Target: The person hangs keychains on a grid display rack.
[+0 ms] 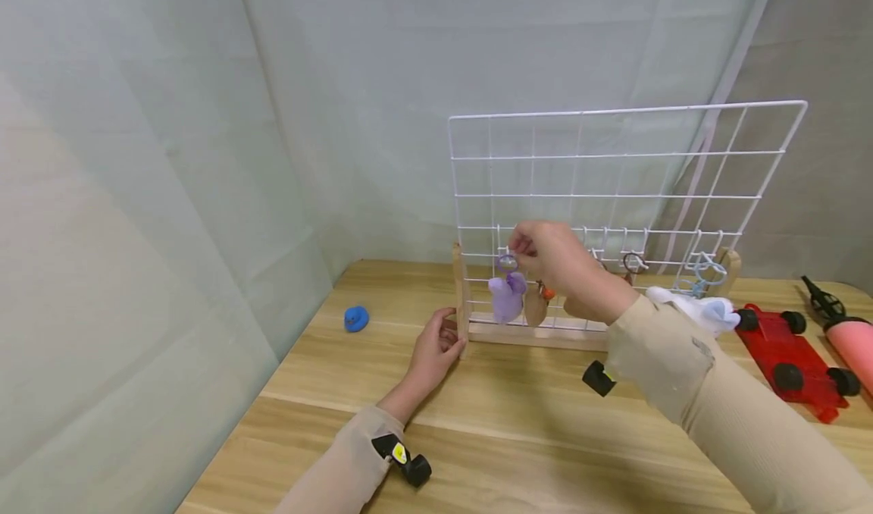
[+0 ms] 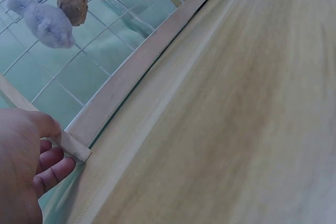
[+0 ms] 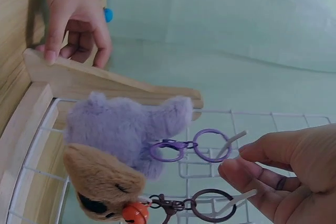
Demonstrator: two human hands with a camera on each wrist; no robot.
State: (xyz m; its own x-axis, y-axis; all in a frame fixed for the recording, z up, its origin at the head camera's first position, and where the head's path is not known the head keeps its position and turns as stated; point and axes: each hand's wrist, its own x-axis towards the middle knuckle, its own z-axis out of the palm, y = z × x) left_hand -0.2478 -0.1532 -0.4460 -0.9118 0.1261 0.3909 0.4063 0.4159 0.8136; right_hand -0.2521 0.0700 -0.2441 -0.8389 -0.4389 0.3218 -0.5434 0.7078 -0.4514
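Observation:
A white wire grid rack (image 1: 583, 112) stands in a wooden base (image 1: 539, 335). My left hand (image 1: 436, 347) grips the left foot of that base, thumb on the wood (image 2: 76, 148) and fingers curled beneath. A purple plush keychain (image 3: 121, 124) hangs by its purple ring (image 3: 211, 145) on a white hook. At that hook is my right hand (image 3: 286, 174), its fingertips beside the ring, whose whole outline shows. Beside the purple plush hangs a brown plush keychain (image 3: 102, 179) with an orange bell (image 3: 135, 213) and a dark ring (image 3: 214, 205) on another hook.
Further right on the rack hang more keychains, among them a white plush (image 1: 689, 309) with a light blue ring (image 1: 709, 271). A blue rubber duck (image 1: 355, 318) sits at the table's left. A red toy car (image 1: 784, 355) and a pink object (image 1: 855, 347) lie at the right.

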